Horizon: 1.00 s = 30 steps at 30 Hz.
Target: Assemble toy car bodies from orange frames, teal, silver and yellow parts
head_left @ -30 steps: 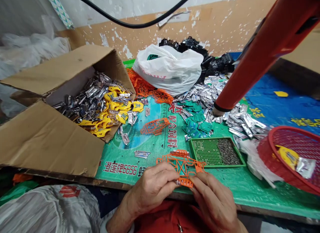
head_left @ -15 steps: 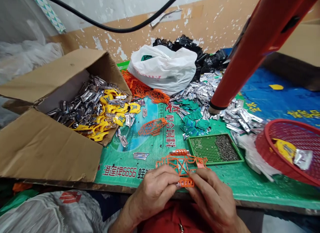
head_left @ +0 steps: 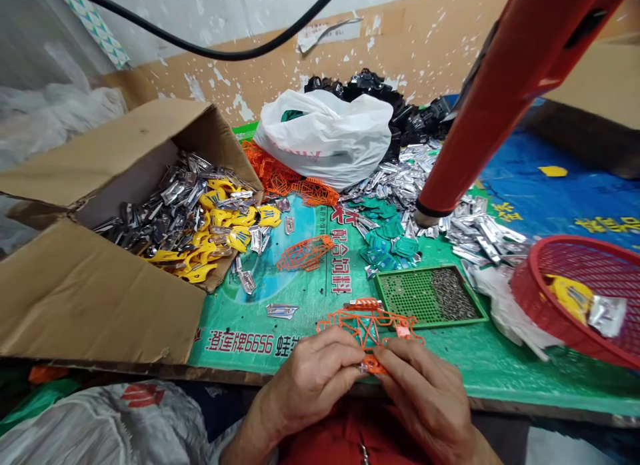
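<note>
We have the orange frame (head_left: 367, 322) at the near edge of the bench (head_left: 505, 378), just short of the green tray (head_left: 405, 298). Our left hand (head_left: 320, 368) pinches the frame's near side strip between thumb and curled fingers. Our right hand (head_left: 425, 388) grips the same strip from the other side, its fingertips close to the left ones. A bit of something shiny shows at the left fingertips, but our fingers hide most of it, so we cannot tell how it sits.

To work this strip well, we would judge it best to steady the frame with one hand and let the other do the fine pressing, both thumbs close to the spot so the thin bars do not bend. Even, light pressure seems wiser than a hard squeeze; a twist could spring the lattice or make the small part slip. We would also mind the frame's right end, which lies beside the tray of small metal pieces (head_left: 454, 295): a sudden tug there might knock it.
</note>
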Motion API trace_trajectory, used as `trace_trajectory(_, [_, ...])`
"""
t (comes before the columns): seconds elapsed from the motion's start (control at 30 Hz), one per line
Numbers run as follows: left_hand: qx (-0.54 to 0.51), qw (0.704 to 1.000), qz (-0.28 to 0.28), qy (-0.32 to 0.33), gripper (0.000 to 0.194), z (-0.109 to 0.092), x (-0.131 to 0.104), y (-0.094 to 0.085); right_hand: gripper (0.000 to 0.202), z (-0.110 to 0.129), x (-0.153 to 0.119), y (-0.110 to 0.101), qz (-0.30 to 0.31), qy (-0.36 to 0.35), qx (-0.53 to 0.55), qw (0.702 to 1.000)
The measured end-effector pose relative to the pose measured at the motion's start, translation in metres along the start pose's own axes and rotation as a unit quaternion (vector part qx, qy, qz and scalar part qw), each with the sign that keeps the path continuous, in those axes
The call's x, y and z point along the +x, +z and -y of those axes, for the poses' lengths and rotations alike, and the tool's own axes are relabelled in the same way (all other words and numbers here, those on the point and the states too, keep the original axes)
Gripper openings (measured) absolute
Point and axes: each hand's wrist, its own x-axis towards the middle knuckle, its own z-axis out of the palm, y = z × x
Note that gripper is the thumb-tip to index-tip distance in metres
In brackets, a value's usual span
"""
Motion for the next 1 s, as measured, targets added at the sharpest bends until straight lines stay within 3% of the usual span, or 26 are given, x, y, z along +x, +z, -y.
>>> trace_trajectory(0.57, [-0.035, 0.998, 0.028, -0.042, 0.018, 0.0001, -0.0041, 0.0014, 0.017, 0.0052, -0.0068, 0.0036, 0.0, 0.022, -0.065, 0.998])
trace_trajectory(1.0, [-0.024, 0.999, 0.018, -0.04, 0.013, -0.0064, -0.0031, 0.0027, 0.014, 0.0093, -0.0045, 0.0023, 0.008, 0.008, 0.002, 1.0])
